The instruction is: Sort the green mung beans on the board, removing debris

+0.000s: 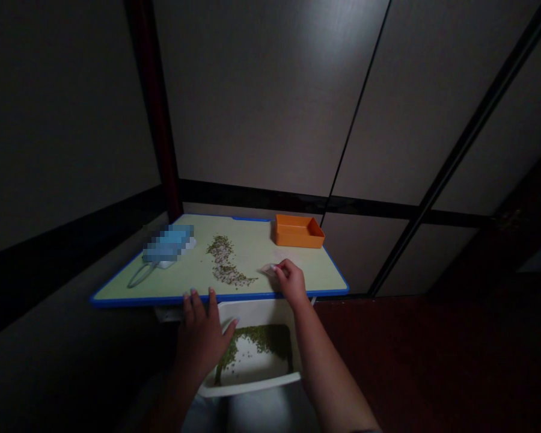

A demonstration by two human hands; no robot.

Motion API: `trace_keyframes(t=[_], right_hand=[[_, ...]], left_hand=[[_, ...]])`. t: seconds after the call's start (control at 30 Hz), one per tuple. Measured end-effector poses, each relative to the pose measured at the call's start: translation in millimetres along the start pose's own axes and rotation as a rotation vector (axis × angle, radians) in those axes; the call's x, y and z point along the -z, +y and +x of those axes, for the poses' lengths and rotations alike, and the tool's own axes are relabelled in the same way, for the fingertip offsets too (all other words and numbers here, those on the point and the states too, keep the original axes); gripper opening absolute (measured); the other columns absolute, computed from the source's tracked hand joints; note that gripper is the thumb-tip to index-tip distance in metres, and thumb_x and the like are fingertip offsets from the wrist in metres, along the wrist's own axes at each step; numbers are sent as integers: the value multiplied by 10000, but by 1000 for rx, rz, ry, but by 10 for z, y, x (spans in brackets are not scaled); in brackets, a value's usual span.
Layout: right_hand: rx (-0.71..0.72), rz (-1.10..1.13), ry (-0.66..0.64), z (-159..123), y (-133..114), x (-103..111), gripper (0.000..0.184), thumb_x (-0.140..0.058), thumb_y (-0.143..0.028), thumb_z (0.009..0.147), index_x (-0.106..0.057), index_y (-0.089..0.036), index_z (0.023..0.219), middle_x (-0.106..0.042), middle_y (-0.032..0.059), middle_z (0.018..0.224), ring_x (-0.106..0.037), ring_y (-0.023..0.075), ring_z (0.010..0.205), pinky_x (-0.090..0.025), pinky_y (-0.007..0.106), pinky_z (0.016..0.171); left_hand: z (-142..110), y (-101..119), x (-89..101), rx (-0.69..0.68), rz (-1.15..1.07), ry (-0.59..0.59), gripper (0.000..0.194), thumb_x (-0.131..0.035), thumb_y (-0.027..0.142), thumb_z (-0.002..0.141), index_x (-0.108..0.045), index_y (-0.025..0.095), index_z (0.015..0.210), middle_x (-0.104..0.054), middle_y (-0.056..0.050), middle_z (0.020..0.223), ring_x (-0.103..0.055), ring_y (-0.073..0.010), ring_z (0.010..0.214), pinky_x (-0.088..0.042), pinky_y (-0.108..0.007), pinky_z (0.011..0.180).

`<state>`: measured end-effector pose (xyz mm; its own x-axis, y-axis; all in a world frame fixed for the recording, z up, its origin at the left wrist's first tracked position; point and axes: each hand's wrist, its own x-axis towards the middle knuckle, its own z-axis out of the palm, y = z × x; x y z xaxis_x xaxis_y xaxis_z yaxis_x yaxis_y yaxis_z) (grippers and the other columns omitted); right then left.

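Near the front edge of the desk [256, 249], the right hand [293, 281] has thumb and fingers clamped on a small clear piece [267, 270], seemingly for fine control, while the left hand [202, 329], fingers apart, lies at that edge, probably for steadiness, seeds [228, 274] scattered just beyond.

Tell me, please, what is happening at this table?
A person's right hand pinches a small see-through item beside a strip of scattered grains on the table. The left hand is open at the table's near edge. There, a white tub holds greenish grains. An orange box stands farther back, on the right.
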<state>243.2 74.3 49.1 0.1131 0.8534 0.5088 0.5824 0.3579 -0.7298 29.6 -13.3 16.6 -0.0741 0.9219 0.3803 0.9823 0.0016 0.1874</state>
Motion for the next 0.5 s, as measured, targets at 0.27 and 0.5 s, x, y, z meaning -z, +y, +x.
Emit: trace_keyframes(t=[0.27, 0.5], right_hand=[[111, -204, -141, -53, -114, 65, 164, -609, -309, 822, -581, -200, 702, -635, 2, 684, -533, 137, 678, -352, 213, 640], [156, -99, -302, -106, -206, 34, 159, -636, -312, 813, -617, -191, 710, -670, 9, 696, -584, 128, 664, -389, 203, 622]], left_hand=[[-2, 2, -13, -1, 0, 3, 773, -475, 458, 813, -280, 46, 1438, -161, -332, 1510, -76, -448, 1432, -364, -518, 1008], [-12, 1, -9, 6, -21, 11, 766, -471, 452, 816, -282, 47, 1438, -157, -324, 1518, -76, -439, 1437, -371, -514, 1008]])
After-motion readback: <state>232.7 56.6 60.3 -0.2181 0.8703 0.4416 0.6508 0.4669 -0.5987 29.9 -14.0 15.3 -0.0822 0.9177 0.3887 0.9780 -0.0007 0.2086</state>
